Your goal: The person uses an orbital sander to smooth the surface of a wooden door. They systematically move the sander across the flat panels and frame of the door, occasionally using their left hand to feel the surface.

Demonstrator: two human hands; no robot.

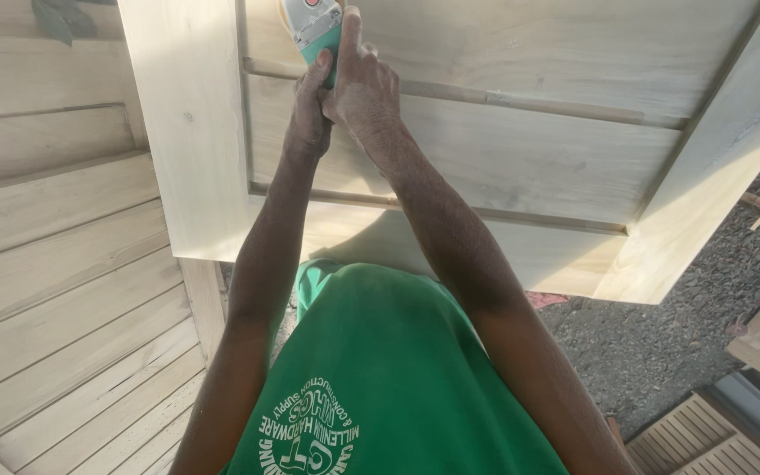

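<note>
Up top, both hands gripped a teal-and-grey handheld power sander (314, 31) against the pale unfinished wooden panelled door (521, 158). Left hand (310, 110) clenched round the tool's body from below, right hand (364, 84) grasped its side, forefinger stretched along it. Slatted pale boards (54, 290) lay at left, grey gravel (661, 343) at right.

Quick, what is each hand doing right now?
Left hand: closed around the teal and grey handheld power tool held against the pale wooden panelled door.
Right hand: closed on the same tool, one finger stretched along it.
</note>
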